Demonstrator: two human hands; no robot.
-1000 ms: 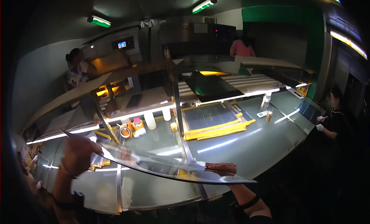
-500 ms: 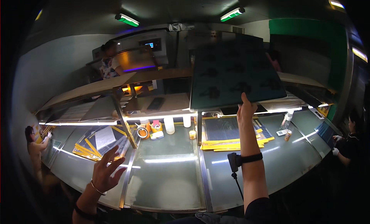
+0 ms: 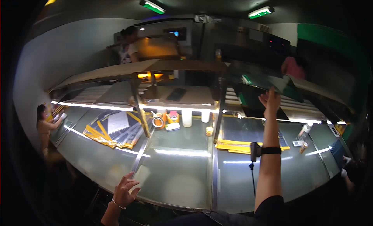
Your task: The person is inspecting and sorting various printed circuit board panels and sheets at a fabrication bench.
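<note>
My right hand (image 3: 271, 102) reaches up to the shelf at the right, its fingers closed at the near edge of a dark, glossy flat panel (image 3: 248, 76). The panel lies nearly flat above the shelf, and green and white glare crosses it. Whether it rests on the shelf, I cannot tell. My left hand (image 3: 125, 190) hangs over the front edge of the glass-topped table (image 3: 175, 171), empty, with its fingers apart.
Yellow-edged dark sheets (image 3: 112, 129) lie at the left under a white paper (image 3: 117, 122). Another stack (image 3: 246, 134) lies below my right arm. Tape rolls (image 3: 157, 122) and a white bottle (image 3: 187, 118) stand under the lit shelf. Co-workers (image 3: 46, 123) are at both sides and behind.
The panel has gone from upright, facing me, to nearly flat above the right shelf, my right hand following it. My left hand has dropped lower. The view has shifted.
</note>
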